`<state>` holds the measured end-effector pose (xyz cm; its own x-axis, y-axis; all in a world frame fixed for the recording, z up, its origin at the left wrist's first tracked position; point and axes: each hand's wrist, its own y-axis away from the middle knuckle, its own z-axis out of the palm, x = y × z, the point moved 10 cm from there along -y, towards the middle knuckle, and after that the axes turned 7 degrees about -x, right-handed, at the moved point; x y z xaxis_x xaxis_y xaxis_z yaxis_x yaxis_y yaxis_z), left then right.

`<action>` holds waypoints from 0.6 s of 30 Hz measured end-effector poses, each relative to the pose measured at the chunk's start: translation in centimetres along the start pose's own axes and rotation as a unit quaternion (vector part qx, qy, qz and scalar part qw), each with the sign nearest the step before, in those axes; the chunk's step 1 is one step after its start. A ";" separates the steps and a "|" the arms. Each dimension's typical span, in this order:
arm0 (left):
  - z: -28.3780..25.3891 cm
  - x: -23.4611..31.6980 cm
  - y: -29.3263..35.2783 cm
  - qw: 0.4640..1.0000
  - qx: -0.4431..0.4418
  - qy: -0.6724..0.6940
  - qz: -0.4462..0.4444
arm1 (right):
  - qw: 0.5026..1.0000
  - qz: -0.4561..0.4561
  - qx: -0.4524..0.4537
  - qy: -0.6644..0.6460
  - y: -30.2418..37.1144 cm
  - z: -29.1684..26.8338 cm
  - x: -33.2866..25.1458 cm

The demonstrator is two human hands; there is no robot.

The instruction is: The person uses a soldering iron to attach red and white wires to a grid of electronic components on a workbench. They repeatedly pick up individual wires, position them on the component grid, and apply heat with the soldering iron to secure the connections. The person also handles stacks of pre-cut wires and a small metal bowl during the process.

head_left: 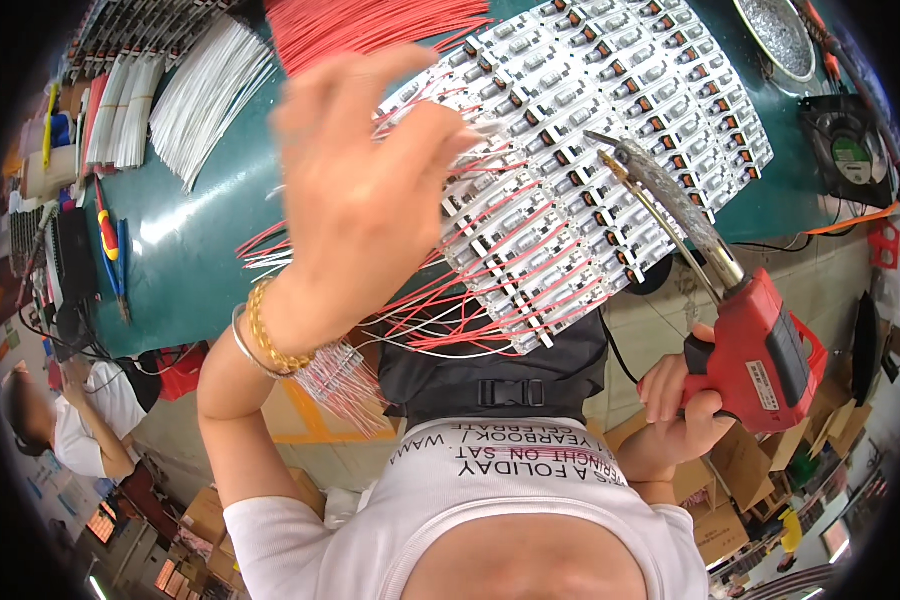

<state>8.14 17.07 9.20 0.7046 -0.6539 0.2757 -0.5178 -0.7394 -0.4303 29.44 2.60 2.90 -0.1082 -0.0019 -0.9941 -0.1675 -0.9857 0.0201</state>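
My right hand is wrapped round the handle of a red and black soldering gun. Its metal barrel and thin feed tube reach up and left, so the dark tip is over a panel of small white circuit boards. My left hand, blurred by motion, hovers over the panel's left side with thumb and a finger apart. I make out nothing held in it. Red and white wires run across the nearer left boards, and their loose ends hang past the near edge. The hand hides part of these boards.
On the green table lie bundles of white wires and red wires. A red-yellow screwdriver is at left. A round metal dish and a black fan stand at right. Another person sits at far left.
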 end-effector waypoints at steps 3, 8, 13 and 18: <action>-1.9 0.4 1.0 0.999 0.036 0.006 -0.020 | 0.995 0.052 0.085 0.005 1.2 -1.6 0.4; 1.3 1.4 2.0 0.994 0.000 0.065 -0.085 | 0.999 0.025 0.019 0.008 1.2 -1.1 0.1; 3.1 0.6 2.4 0.985 -0.023 0.072 -0.155 | 0.999 0.014 -0.008 0.033 1.6 -0.6 0.4; 3.3 0.4 2.8 0.984 -0.011 0.063 -0.169 | 0.995 0.025 -0.068 0.066 1.0 0.5 0.5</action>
<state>8.57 15.30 5.32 0.7738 -0.3836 0.5040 -0.2758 -0.9204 -0.2772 28.70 1.71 2.48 0.0187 -0.0648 -0.9977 -0.0306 -0.9975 0.0643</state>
